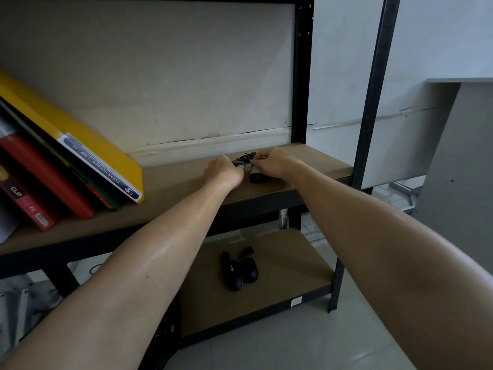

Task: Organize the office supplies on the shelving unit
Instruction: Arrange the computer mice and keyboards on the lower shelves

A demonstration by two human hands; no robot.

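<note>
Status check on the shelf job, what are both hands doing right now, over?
Both hands on the upper shelf: left hand grips a grey cable end, right hand pinches the black cord bundle. Small dark device between them. Nothing blocking.

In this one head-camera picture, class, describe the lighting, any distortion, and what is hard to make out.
Head view: dim, flat light; wide-angle lens bends the shelf upright; the small dark device between left hand and right hand is too shadowed to identify; two black mice below lack detail.

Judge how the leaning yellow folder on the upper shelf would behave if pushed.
The yellow folder leans on the red binders, so it would likely slide or fall flat if nudged. It looks thin and glossy, so probably light, a bit flexible and slippery.
</note>
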